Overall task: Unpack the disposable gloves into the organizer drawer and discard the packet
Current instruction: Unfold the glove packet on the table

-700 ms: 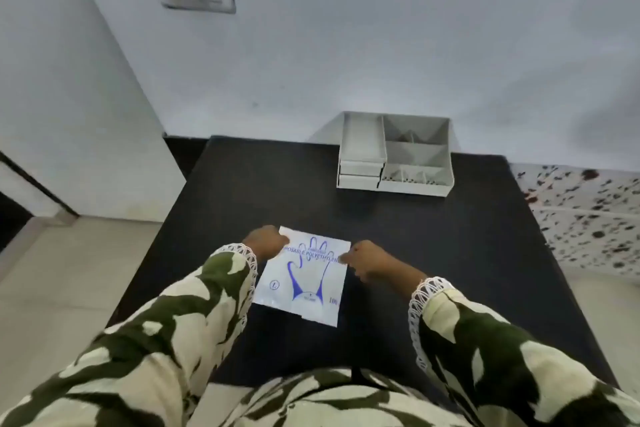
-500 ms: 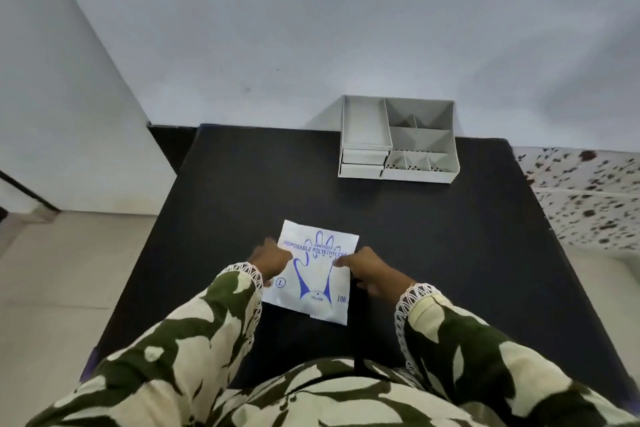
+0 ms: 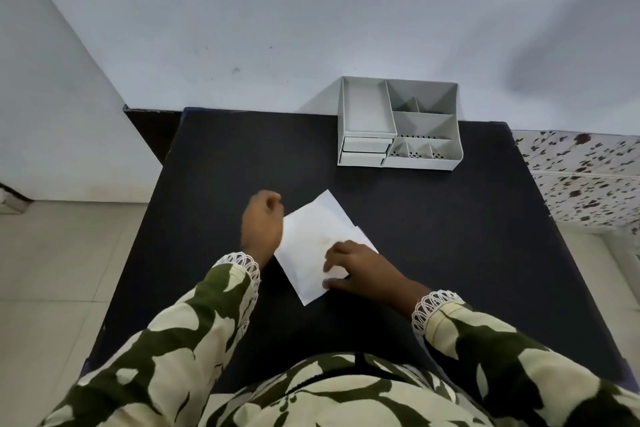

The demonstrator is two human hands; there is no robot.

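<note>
The white glove packet point(image 3: 311, 236) lies on the black table point(image 3: 221, 177), turned over so its plain side faces up and rotated to a diagonal. My left hand point(image 3: 261, 222) grips its left edge with the fingers curled. My right hand point(image 3: 356, 267) rests on the packet's lower right part, fingers closed on it. The grey organizer point(image 3: 398, 125) stands at the table's far edge against the wall, with two small shut drawers point(image 3: 365, 151) at its front left and open compartments on the right.
A white wall runs behind the table. Tiled floor lies to the left, and a speckled surface point(image 3: 585, 177) adjoins the table on the right. My patterned sleeves and lap fill the bottom of the view.
The packet has been flipped from its printed side to its plain side and turned diagonally. Both hands shifted with it, the right one now lying on top.
</note>
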